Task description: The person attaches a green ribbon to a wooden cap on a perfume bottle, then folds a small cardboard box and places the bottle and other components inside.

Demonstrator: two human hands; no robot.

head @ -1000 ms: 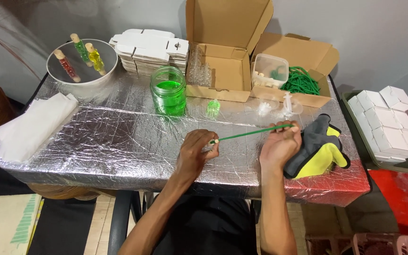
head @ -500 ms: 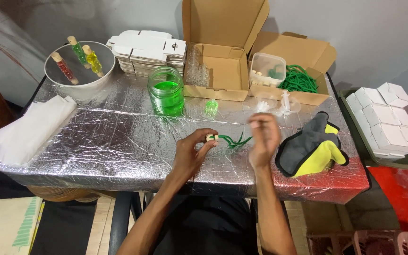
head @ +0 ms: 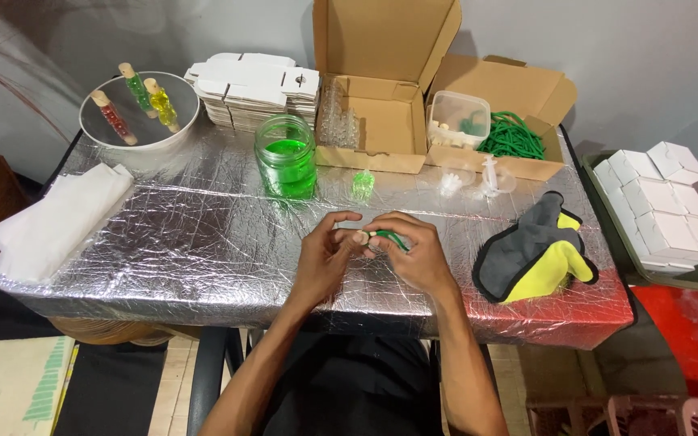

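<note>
While both hands meet near the bench's front edge, the left hand (head: 325,257) pinches a small corked vial (head: 362,237) and the right hand (head: 414,254) grips green cord (head: 388,237), seemingly mid-wrap, needing steady tension next.

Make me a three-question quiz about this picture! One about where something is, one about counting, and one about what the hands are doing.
1. Where is the glass jar of green liquid?
A. on the foil-covered table
B. inside the open cardboard box
C. on the floor

2. How many corked tubes of coloured liquid lie in the round white bowl?
A. one
B. three
C. five

3. What are the two hands doing?
A. resting flat and apart
B. lifting the jar
C. meeting over a small corked vial with green cord

Answers: 1 A, the jar stands on the foil in front of the box. 2 B, a red, a green and a yellow tube. 3 C, the left hand and right hand pinch it together.
</note>
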